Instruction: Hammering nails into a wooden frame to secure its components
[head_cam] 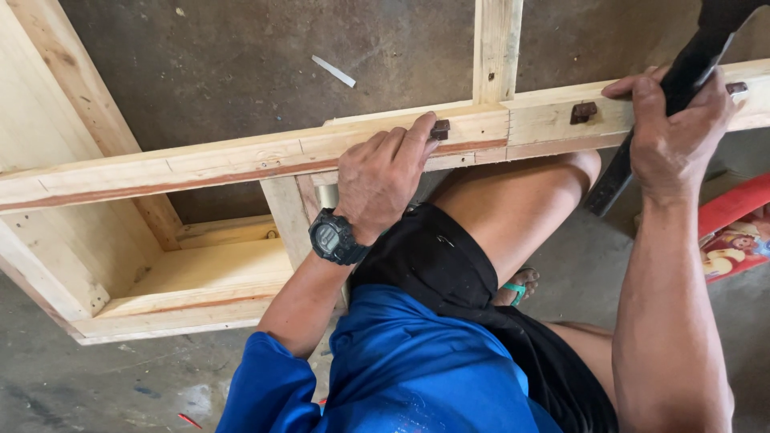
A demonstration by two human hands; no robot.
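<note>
The person's left hand [381, 172] rests on the long top rail of a pale wooden frame [241, 160], its fingers bent over the rail's near edge, the fingertips pinching a small dark rusty metal piece [439, 128] that stands on the rail's upper face. A black wristwatch [335, 237] sits on that wrist, below it a blue sleeve [265, 385]. The right hand [674, 132] is clenched around the dark handle of a tool [682, 88] that slants from the upper right corner down past the rail; the tool's head is out of view, so its kind cannot be told. This hand lies against the rail's right end, just beside a second dark metal piece [583, 111] set in the wood, and a third dark piece [736, 88] shows at the far right by the knuckles. An upright post [496, 48] meets the rail between the two hands. The person's bare knee [521, 200] presses up under the rail, black shorts [433, 256] behind it. A foot in a green-strapped sandal [517, 287] stands on the grey concrete floor [241, 72], and a red plastic thing [734, 228] lies at the right edge.
</note>
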